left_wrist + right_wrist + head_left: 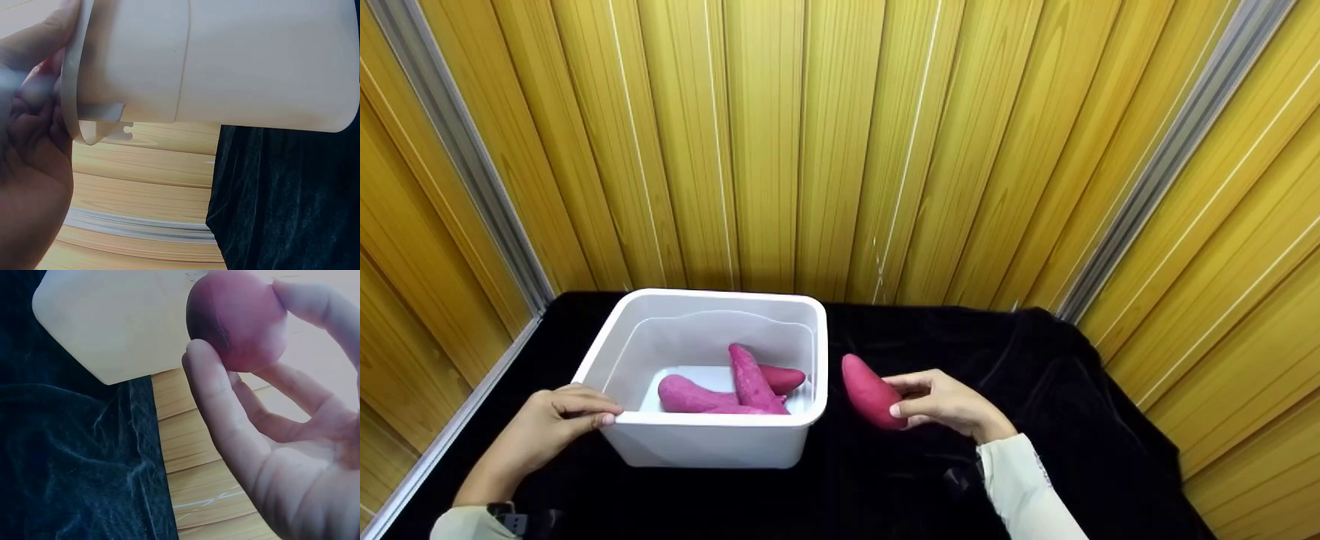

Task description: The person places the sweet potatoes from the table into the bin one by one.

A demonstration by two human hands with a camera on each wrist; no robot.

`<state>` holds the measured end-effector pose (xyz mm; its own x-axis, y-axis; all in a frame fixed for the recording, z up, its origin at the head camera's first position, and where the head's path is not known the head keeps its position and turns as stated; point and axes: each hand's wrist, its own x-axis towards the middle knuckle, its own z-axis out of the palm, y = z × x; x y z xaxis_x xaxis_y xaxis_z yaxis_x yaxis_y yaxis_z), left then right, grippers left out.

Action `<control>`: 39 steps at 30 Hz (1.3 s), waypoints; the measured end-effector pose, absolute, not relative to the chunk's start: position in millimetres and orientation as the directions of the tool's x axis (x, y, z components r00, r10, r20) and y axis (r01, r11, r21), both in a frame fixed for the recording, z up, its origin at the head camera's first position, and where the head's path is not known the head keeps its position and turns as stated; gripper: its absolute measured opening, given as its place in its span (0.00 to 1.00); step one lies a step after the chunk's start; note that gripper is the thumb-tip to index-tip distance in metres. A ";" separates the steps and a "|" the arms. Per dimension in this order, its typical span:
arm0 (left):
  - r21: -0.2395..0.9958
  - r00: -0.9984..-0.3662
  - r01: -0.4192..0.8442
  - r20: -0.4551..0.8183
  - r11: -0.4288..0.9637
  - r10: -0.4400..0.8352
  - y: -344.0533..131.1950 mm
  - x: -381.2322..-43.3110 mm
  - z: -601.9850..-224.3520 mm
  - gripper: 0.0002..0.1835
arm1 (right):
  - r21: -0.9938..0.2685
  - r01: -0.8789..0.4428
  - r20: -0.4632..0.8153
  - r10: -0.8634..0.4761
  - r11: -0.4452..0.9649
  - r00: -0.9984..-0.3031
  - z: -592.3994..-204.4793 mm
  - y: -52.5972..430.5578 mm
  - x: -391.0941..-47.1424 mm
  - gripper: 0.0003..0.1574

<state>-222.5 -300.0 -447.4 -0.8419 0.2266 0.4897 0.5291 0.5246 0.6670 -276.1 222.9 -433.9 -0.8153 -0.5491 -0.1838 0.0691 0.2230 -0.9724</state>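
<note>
A white plastic bin (712, 442) stands on the black cloth, with several purple-red sweet potatoes (754, 382) lying in its bottom. At the bin's near left corner, my left hand (544, 427) grips the rim between thumb and fingers; the left wrist view shows the bin's outer wall (236, 62) beside that hand (36, 140). To the right of the bin, my right hand (949, 405) holds a red sweet potato (871, 394) above the cloth, apart from the bin. In the right wrist view the fingertips pinch the rounded end of this sweet potato (242, 320).
Black velvet cloth (1080, 420) covers the table. Yellow wood-patterned panels (840, 150) rise behind and on both sides, with grey metal strips (1170, 165) at the corners. A dark band with a small device (510, 517) circles the left wrist.
</note>
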 end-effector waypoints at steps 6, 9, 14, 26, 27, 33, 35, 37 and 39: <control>0.667 -0.845 0.524 0.485 0.529 0.226 -299.3 -222.2 -446.3 0.11 | -0.970 0.075 -0.195 -0.553 0.233 -0.810 -431.3 220.1 -275.5 0.37; 0.667 -0.851 0.513 0.476 0.540 0.221 -299.1 -221.6 -445.8 0.10 | -0.969 0.066 -0.191 -0.557 0.236 -0.808 -429.6 218.7 -275.6 0.37; 0.671 -0.864 0.492 0.456 0.554 0.215 -299.1 -221.4 -445.3 0.09 | -0.966 0.063 -0.196 -0.553 0.252 -0.810 -425.8 216.1 -276.0 0.37; 0.676 -0.852 0.515 0.474 0.528 0.223 -300.4 -222.6 -447.8 0.10 | -0.963 0.040 -0.190 -0.560 0.268 -0.806 -417.7 209.1 -279.2 0.35; 0.677 -0.848 0.521 0.481 0.520 0.224 -300.5 -223.0 -448.3 0.10 | -0.963 0.040 -0.189 -0.561 0.266 -0.806 -416.8 208.4 -279.4 0.35; 0.677 -0.837 0.537 0.499 0.503 0.224 -300.9 -224.3 -450.4 0.11 | -0.963 0.037 -0.189 -0.565 0.268 -0.803 -412.3 205.2 -281.6 0.35; 0.678 -0.841 0.532 0.494 0.506 0.222 -300.9 -224.1 -450.6 0.11 | -0.962 0.035 -0.190 -0.567 0.272 -0.801 -411.1 204.3 -282.0 0.35; 0.681 -0.845 0.526 0.488 0.510 0.220 -300.9 -223.8 -450.5 0.11 | -0.959 0.037 -0.196 -0.564 0.281 -0.802 -409.9 203.2 -282.6 0.35; 0.683 -0.847 0.522 0.484 0.511 0.218 -301.0 -223.4 -450.6 0.11 | -0.955 0.034 -0.201 -0.560 0.294 -0.803 -409.1 202.3 -283.0 0.34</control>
<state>-223.4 -301.0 -450.6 -0.8473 0.2181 0.4843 0.5219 0.5110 0.6830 -283.0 202.3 -409.1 -0.8035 -0.5604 -0.2010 0.0339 0.2939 -0.9552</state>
